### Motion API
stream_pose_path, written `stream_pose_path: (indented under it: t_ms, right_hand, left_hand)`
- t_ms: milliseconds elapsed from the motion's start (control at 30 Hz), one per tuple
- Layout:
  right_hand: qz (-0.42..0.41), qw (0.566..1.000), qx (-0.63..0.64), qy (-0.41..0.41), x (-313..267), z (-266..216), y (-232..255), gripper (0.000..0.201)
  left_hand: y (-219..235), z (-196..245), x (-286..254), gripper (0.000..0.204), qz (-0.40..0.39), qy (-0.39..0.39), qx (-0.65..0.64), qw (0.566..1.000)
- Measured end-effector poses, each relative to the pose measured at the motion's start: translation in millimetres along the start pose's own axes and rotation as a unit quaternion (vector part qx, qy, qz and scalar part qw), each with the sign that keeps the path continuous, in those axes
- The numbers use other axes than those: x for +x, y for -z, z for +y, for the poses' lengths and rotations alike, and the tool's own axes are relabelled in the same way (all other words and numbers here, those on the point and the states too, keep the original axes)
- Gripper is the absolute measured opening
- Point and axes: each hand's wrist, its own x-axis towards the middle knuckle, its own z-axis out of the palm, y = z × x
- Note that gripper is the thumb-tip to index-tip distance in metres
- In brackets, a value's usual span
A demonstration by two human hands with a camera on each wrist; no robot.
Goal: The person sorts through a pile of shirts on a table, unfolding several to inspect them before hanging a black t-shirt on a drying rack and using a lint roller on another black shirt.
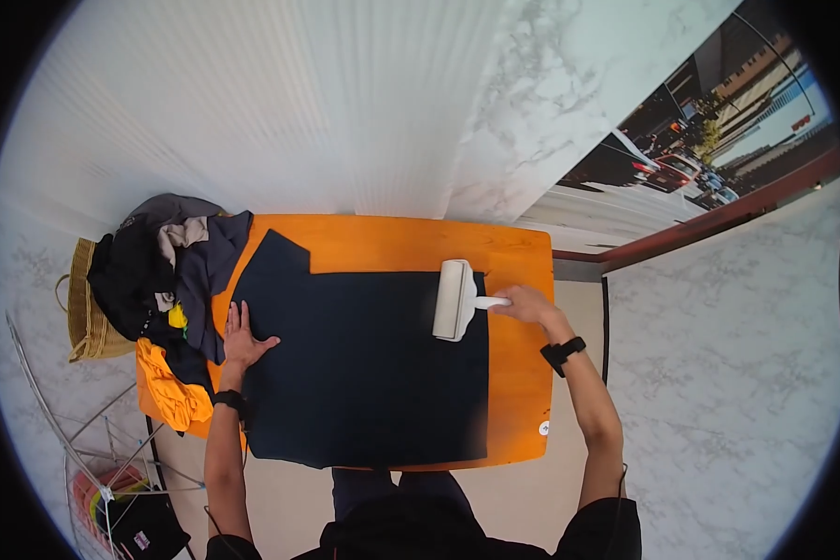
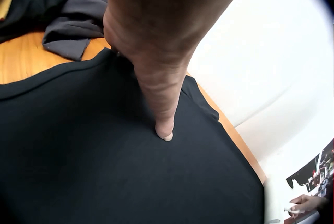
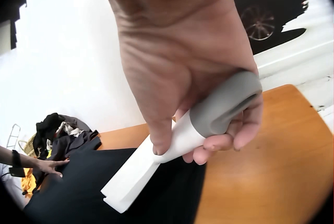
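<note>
A dark T-shirt point(image 1: 369, 364) lies spread flat over the wooden table, one sleeve angled out at the upper left. My left hand point(image 1: 243, 345) rests on its left edge with fingers straight and thumb spread; in the left wrist view the thumb point(image 2: 164, 125) presses on the cloth. With my right hand point(image 1: 525, 304) I grip the handle of a lint roller point(image 1: 453, 301). Its wide white roll lies over the shirt's upper right part. The right wrist view shows my fingers curled round the grey and white handle point(image 3: 219, 104), with the thumb along it.
Heaped clothes point(image 1: 173, 252) in black, grey and orange cover the table's left end, beside a woven basket point(image 1: 89, 317). A metal rack point(image 1: 107, 467) stands on the floor at lower left. The wooden table point(image 1: 523, 373) backs onto a white wall point(image 1: 383, 121).
</note>
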Motion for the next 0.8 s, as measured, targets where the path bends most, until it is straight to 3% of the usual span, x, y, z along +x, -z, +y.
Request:
stream_pose_path:
  t_ms: [200,400,433,500,600,800]
  right_hand:
    - [-0.014,0.993,0.048,-0.104,-46,51,22,0.038]
    - [0.024,0.983,0.144,-0.110,-79,61,14,0.037]
    - [0.020,0.984,0.140,-0.107,-81,52,6,0.037]
    - [0.037,0.984,0.175,-0.028,-76,25,-13,0.037]
    - [-0.013,0.994,0.103,0.018,-53,-57,-24,0.034]
    - [-0.044,0.990,0.021,0.129,30,-184,-85,0.030]
  left_hand:
    - [12,9,-1,0.127,-0.036,0.026,0.001,0.999]
    - [12,9,-2,0.124,-0.031,0.023,0.004,0.999]
    - [12,10,-8,0.124,-0.032,0.028,0.001,0.999]
    - [8,17,-21,0.115,0.069,-0.013,-0.039,0.997]
    - [-9,28,-65,0.107,0.139,-0.043,-0.084,0.986]
    - [-52,30,-180,0.094,0.122,-0.028,-0.164,0.978]
